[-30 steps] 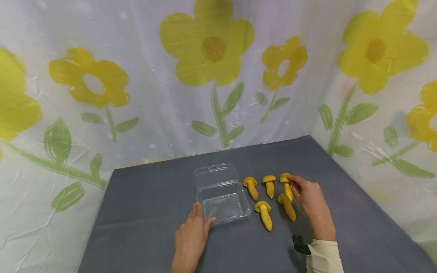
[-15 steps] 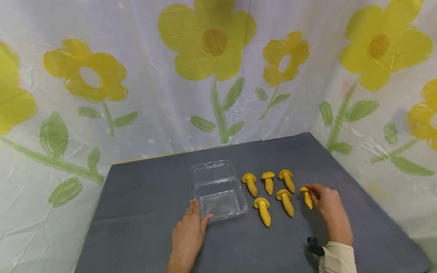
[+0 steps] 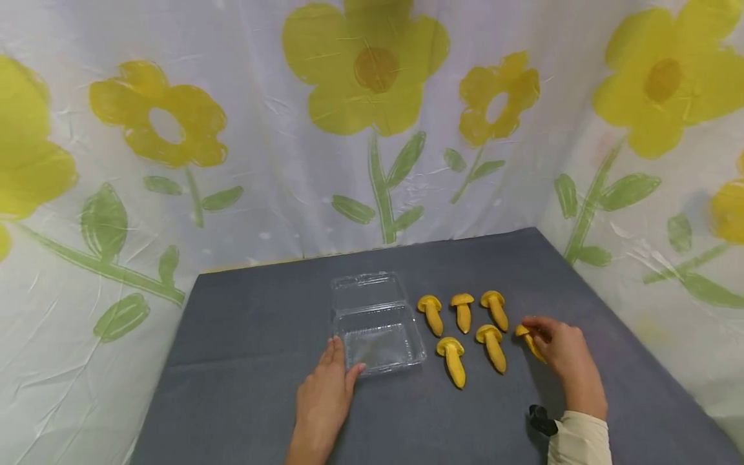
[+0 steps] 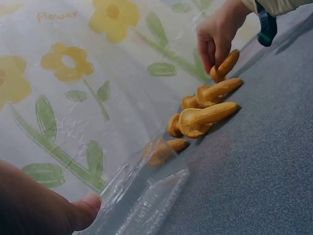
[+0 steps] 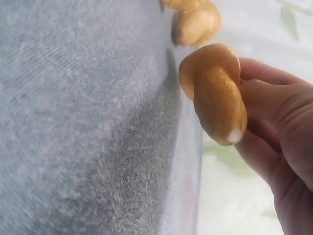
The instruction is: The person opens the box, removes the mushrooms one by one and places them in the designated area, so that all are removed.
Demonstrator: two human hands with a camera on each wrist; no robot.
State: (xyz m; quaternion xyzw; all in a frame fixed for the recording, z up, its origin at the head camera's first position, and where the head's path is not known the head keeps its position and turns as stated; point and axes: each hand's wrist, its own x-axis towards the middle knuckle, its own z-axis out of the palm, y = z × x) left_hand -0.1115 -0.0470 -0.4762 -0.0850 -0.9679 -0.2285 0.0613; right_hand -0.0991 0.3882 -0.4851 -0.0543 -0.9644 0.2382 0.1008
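Pinched between my right hand's (image 3: 568, 354) thumb and fingers is a yellow mushroom (image 3: 533, 347), at the right end of the front row. The right wrist view shows its cap and stem (image 5: 220, 107) close up; the stem's tip is pale. My left hand (image 3: 322, 395) rests against a clear plastic clamshell box (image 3: 380, 349), its straight fingers along the left side and its thumb at the front edge. The box's lid (image 3: 369, 290) lies folded back, and nothing is inside. In the left wrist view, the left thumb (image 4: 87, 209) touches the box.
Several more yellow mushrooms lie right of the box on the grey tabletop (image 3: 244, 361): three behind, such as the middle one (image 3: 463, 313), and two in front, such as the left one (image 3: 452, 361). Flower-printed white curtains (image 3: 273, 194) stand behind and beside the table.
My right hand has moved right and toward me with its mushroom, from above the rear row to the front row's right end. The left hand stays at the box.
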